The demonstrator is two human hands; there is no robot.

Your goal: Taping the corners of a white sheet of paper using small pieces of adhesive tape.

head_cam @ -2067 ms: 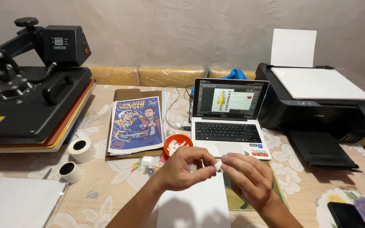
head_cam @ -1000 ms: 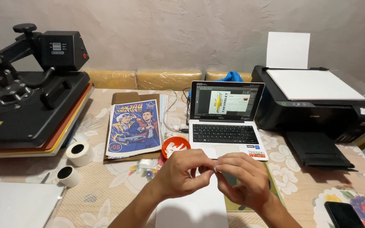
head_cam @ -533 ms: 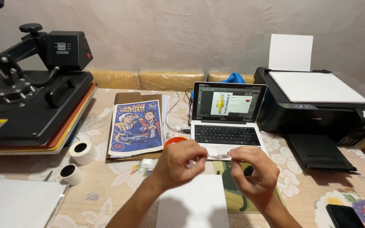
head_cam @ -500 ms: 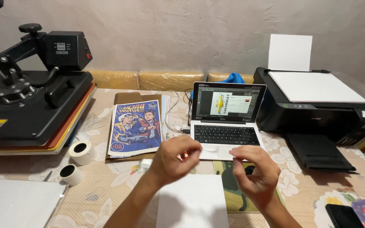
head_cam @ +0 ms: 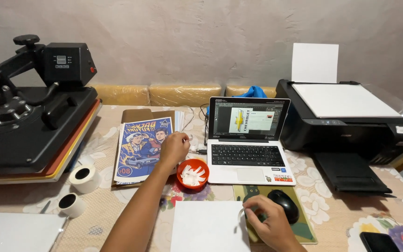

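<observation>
Head view: white sheet [head_cam: 208, 226] long axis toward laptop [head_cam: 248, 140].

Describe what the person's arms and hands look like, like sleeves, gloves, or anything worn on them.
Both are bare. The left hand has no glove, and its forearm shows no sleeve, watch or band up to the picture's bottom edge. The right hand is also ungloved, with no ring visible on the fingers; only a short stretch of its wrist shows, with nothing worn there.
</observation>
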